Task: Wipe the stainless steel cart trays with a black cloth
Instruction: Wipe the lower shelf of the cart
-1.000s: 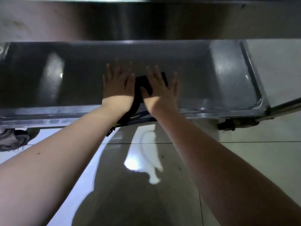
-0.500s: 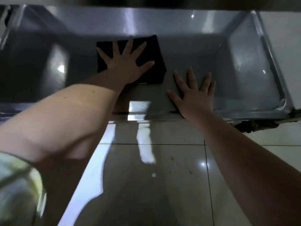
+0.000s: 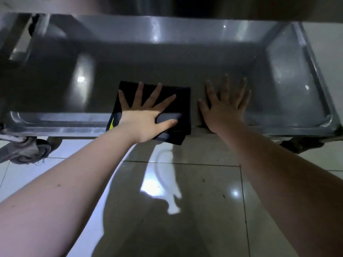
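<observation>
- Left hand point(image 3: 143, 115): fingers straight and splayed wide, palm flat on the black cloth point(image 3: 181, 101). It presses down w/o gripping; the wide spread prob. keeps the whole cloth in contact w/ the steel.
- Black cloth: folded flat on the floor of the lower cart tray point(image 3: 65, 123), at the front. Its near edge drapes over the front rim and hangs past the lip, so rim and floor likely get wiped in one pass.
- Right hand point(image 3: 224, 108): fingers also straight and spread, palm flat on bare tray floor just beside the cloth, holding nothing. Prob. a brace, since the cart sits on a caster wheel point(image 3: 27, 147) and could roll on the glossy tiled floor point(image 3: 185, 201).
- Upper tray point(image 3: 167, 6) overhangs, so both arms reach in low.
</observation>
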### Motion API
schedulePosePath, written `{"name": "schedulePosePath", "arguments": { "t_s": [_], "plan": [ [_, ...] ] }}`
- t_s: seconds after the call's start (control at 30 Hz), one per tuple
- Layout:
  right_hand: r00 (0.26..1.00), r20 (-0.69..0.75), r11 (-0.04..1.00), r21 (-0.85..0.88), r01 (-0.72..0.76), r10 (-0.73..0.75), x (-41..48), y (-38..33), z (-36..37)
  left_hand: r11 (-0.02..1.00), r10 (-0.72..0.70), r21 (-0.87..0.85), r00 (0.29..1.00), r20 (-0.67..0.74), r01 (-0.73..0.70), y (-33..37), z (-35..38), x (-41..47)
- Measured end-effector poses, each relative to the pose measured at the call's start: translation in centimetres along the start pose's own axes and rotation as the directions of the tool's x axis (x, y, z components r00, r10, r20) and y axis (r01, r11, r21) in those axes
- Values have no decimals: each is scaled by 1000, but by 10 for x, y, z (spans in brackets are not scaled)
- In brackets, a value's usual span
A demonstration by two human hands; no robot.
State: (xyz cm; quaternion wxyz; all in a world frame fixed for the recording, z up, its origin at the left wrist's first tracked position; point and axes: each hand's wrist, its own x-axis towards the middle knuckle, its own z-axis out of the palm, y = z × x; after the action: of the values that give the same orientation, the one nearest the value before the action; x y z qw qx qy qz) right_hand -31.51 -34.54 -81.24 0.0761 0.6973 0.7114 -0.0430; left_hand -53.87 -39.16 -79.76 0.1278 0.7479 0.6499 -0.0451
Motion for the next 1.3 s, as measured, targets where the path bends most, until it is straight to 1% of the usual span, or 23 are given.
{"name": "schedulePosePath", "arguments": {
  "t_s": [0.1,0.2,0.3,0.4,0.47,0.57,0.67,0.73,0.87,0.93,1.07,1.2,1.23,1.3],
  "plan": [
    [992,-67,991,70,112,-107,7,-37,-2,1000,-14,15,999,-43,15,4,1,-2],
    [993,-54,983,143,115,-108,14,-47,2,997,-82,-5,996,-45,82,-13,5,-10],
    [992,-35,985,116,128,-125,15,-44,7,987,-161,-15,985,-59,161,-44,5,-14],
    [991,-49,989,76,128,-124,12,-45,9,976,-218,11,974,-60,219,-64,2,6],
    [992,-37,990,65,122,-120,12,-46,9,984,-175,23,982,-65,177,-71,-3,29],
    [991,-52,991,42,125,-122,11,-47,9,993,-116,-3,989,-92,117,-80,-13,70],
    [992,-33,992,40,121,-119,15,-47,7,991,-129,35,990,-58,131,-78,-23,98],
    [993,-25,993,24,114,-113,16,-47,5,990,-136,30,989,-51,137,-74,-27,105],
    [995,-15,993,53,104,-103,14,-46,5,995,-99,21,992,-74,101,-65,-23,74],
    [995,-11,993,65,102,-101,13,-46,4,997,-70,15,995,-74,71,-59,-12,41],
    [994,-19,992,59,108,-107,14,-44,3,999,-41,-10,990,-134,40,-57,11,-24],
    [998,27,997,63,55,-57,13,-50,0,998,-58,6,989,-138,59,-61,9,-28],
    [998,45,995,89,45,-50,15,-59,-2,998,-64,4,989,-136,65,-59,9,-27],
    [995,51,983,168,74,-83,21,-86,-6,998,-62,6,987,-149,64,-57,10,-25]
  ]
}}
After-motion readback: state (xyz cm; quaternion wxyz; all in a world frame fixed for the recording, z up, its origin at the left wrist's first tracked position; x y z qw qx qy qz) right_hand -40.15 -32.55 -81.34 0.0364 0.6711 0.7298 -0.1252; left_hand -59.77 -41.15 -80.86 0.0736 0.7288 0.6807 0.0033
